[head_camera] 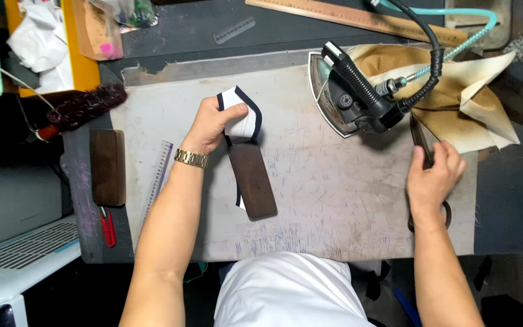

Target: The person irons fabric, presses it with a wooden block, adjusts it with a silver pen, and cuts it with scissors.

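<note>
My left hand (213, 124) presses down on a small white fabric piece with dark navy trim (244, 121), which lies over the top end of a brown wooden block (253, 180) on the pale pressing cloth (328, 200). A gold watch band circles that wrist. My right hand (434, 175) rests on a pair of dark scissors (422, 142) at the cloth's right edge, fingers curled over the blades. A steam iron (349, 91) with a black handle sits tilted just above and left of the right hand.
Tan and cream cloth (473, 100) is bunched behind the iron, with a teal hose and black cable running off top. At left lie a dark brush (86, 106), a second wooden block (108, 166), a clear ruler (158, 175) and red snips (108, 227). A wooden ruler (346, 15) lies at the back.
</note>
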